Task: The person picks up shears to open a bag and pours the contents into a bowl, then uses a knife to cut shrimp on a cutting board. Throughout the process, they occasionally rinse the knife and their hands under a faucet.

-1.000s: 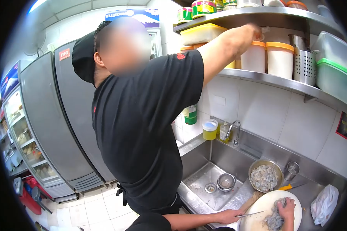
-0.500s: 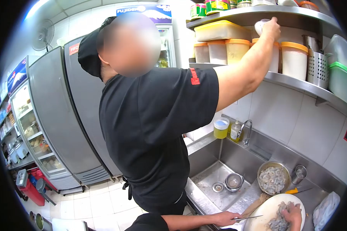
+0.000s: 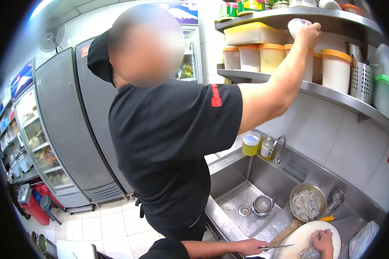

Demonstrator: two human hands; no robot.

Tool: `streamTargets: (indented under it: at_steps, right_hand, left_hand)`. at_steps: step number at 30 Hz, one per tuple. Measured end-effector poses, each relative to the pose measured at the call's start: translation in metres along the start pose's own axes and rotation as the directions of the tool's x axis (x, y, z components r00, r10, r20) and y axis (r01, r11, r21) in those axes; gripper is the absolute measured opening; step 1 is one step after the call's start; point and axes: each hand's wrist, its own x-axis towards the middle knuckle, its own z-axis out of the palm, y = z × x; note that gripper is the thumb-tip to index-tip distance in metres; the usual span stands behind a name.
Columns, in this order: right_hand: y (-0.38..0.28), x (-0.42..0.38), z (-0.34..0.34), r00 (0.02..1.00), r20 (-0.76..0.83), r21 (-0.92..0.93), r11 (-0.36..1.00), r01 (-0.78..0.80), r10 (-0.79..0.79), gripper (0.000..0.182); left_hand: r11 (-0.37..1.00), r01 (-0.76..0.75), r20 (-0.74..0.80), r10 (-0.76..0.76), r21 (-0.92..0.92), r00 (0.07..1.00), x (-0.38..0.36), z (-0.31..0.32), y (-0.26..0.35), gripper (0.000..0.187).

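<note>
My left hand (image 3: 249,246) grips a knife (image 3: 275,247), its blade pointing right over the edge of a round white cutting board (image 3: 294,239). On the board, my right hand (image 3: 323,242) has its fingers curled over peeled shrimp (image 3: 309,253); part of that pile is cut off by the lower frame edge. A metal bowl (image 3: 323,210) of more shrimp stands just beyond the board. Between the bowl and the board lies a yellow-handled knife (image 3: 327,218).
A co-worker in a black shirt (image 3: 173,125) stands close on the left, one raised hand (image 3: 309,34) holding a white container by the shelf (image 3: 328,90). Steel sink (image 3: 229,200) with small bowls (image 3: 262,204), metal cup (image 3: 336,197) and plastic bag (image 3: 363,241) are nearby.
My right hand has drawn its fingers together over the shrimp, and the pile sits lower on the board. My left hand still holds the knife. The co-worker's white container shows more fully.
</note>
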Motion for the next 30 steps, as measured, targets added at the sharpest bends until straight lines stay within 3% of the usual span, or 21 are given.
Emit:
streamTargets:
  at_steps: [1, 4, 6, 8, 11, 14, 15, 18, 19, 22, 23, 26, 29, 30]
  right_hand:
    - [0.007, -0.003, 0.003, 0.996, 0.034, -0.114, 0.990, 0.087, -0.084, 0.062]
    - [0.001, -0.012, 0.003, 0.983, 0.178, -0.232, 0.969, 0.084, -0.042, 0.067]
    - [-0.013, -0.029, -0.011, 0.977, 0.212, -0.186, 0.979, 0.079, -0.038, 0.065]
    - [-0.031, -0.038, -0.029, 0.965, 0.260, -0.104, 0.993, 0.062, -0.033, 0.063]
    - [0.041, -0.012, 0.003, 0.973, -0.108, -0.275, 0.947, 0.167, -0.203, 0.059]
    - [0.036, -0.008, -0.018, 0.997, -0.013, 0.031, 0.996, -0.078, 0.078, 0.057]
    - [0.006, -0.013, -0.047, 0.961, 0.257, 0.031, 0.993, -0.116, 0.104, 0.057]
    - [0.056, -0.004, -0.004, 0.994, 0.030, -0.173, 0.979, 0.105, -0.101, 0.056]
    - [0.047, -0.008, -0.007, 0.990, 0.124, -0.175, 0.981, 0.089, -0.068, 0.055]
    - [0.037, -0.024, 0.006, 0.995, 0.076, -0.071, 0.996, 0.062, -0.057, 0.055]
    - [0.042, -0.024, 0.008, 0.992, 0.096, -0.130, 0.986, 0.100, -0.087, 0.057]
    - [0.005, -0.027, -0.022, 0.964, 0.265, -0.026, 0.999, 0.035, -0.027, 0.059]
    - [0.044, -0.005, 0.018, 0.987, -0.079, -0.235, 0.965, 0.117, -0.139, 0.061]
    - [0.039, -0.001, 0.018, 0.991, 0.003, -0.195, 0.972, 0.130, -0.132, 0.061]
  left_hand:
    - [1.000, 0.000, 0.000, 0.000, 0.001, 1.000, 0.000, 0.000, 0.001, 0.049]
    - [0.999, 0.045, 0.020, -0.045, -0.003, 0.999, -0.003, -0.001, 0.007, 0.049]
    - [0.996, 0.092, 0.029, -0.091, -0.006, 0.995, -0.004, -0.006, 0.009, 0.049]
    - [1.000, 0.027, -0.010, -0.027, -0.005, 1.000, -0.003, 0.003, -0.006, 0.049]
    - [1.000, -0.013, -0.039, 0.013, -0.014, 0.999, -0.004, 0.001, -0.012, 0.047]
    - [0.998, -0.051, -0.059, 0.049, -0.032, 0.997, -0.003, 0.004, -0.009, 0.045]
    - [0.998, -0.064, -0.076, 0.062, -0.028, 0.995, -0.003, 0.006, -0.011, 0.044]
    - [0.999, -0.041, -0.093, 0.038, -0.031, 0.995, -0.002, 0.005, -0.016, 0.045]
    - [0.999, -0.035, -0.084, 0.032, -0.033, 0.996, -0.008, 0.001, -0.008, 0.045]
    - [0.999, -0.028, -0.085, 0.025, -0.033, 0.996, -0.018, -0.005, 0.001, 0.047]
    - [0.999, -0.028, -0.094, 0.025, -0.030, 0.995, -0.020, -0.006, 0.002, 0.047]
    - [1.000, -0.022, -0.074, 0.023, 0.010, 0.997, -0.022, -0.008, -0.003, 0.044]
    - [1.000, -0.020, -0.093, 0.021, 0.005, 0.995, -0.024, -0.007, -0.005, 0.043]
    - [0.999, -0.035, -0.108, 0.035, 0.000, 0.994, -0.023, -0.006, -0.007, 0.043]
